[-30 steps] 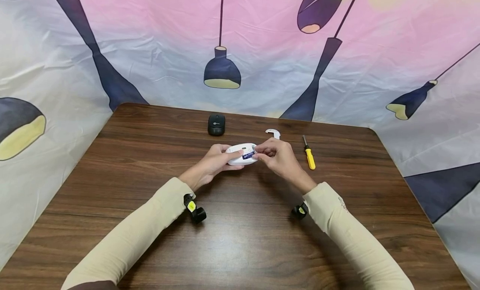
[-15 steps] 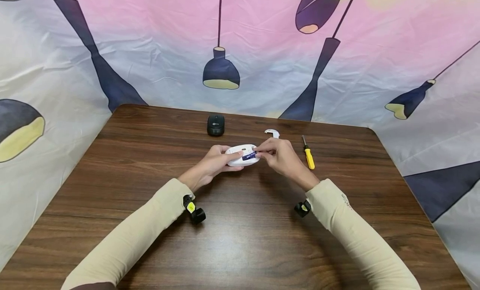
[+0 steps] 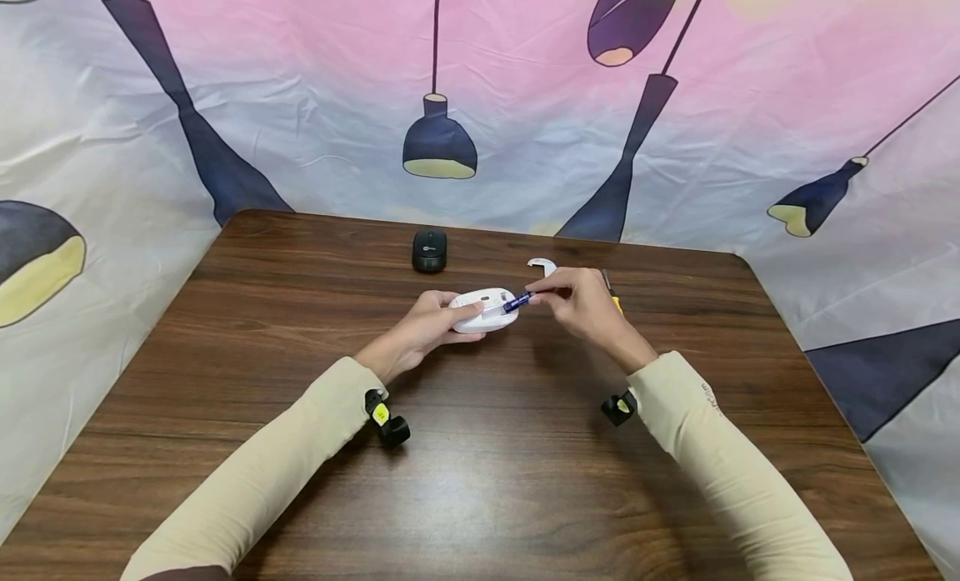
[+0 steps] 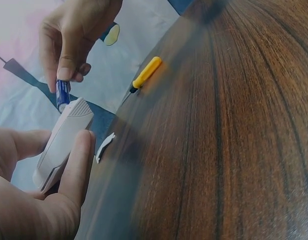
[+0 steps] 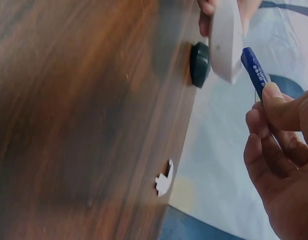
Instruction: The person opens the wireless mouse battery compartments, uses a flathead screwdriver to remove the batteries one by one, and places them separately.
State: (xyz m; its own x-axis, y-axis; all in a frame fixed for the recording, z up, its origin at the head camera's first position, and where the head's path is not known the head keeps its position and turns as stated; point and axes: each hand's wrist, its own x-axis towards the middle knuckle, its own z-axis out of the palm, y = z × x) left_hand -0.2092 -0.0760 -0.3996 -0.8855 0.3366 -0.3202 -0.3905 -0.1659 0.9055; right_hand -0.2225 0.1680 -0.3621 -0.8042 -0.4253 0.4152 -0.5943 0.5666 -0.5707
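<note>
My left hand (image 3: 426,325) holds a white computer mouse (image 3: 467,323) with its underside turned up, thumb on top and fingers beneath. A battery slot lies uncovered on that underside. Between thumb and fingertips my right hand (image 3: 583,304) pinches a blue battery (image 3: 518,303), tilted, its far end at the mouse's right end. In the right wrist view the battery (image 5: 254,69) sticks out beyond the thumb beside the white mouse (image 5: 225,42). The left wrist view shows the mouse (image 4: 59,142) edge-on, with the battery (image 4: 63,95) just above its ridged end.
A black mouse (image 3: 430,252) sits near the table's back edge. The white battery cover (image 3: 543,265) lies behind my right hand. A yellow-handled screwdriver (image 4: 147,72) lies to its right, partly hidden by that hand in the head view. A printed cloth (image 3: 330,106) hangs behind the table.
My right hand has drawn the blue battery up out of the mouse's slot and moved to the right with it. The left hand keeps the white mouse in nearly the same place.
</note>
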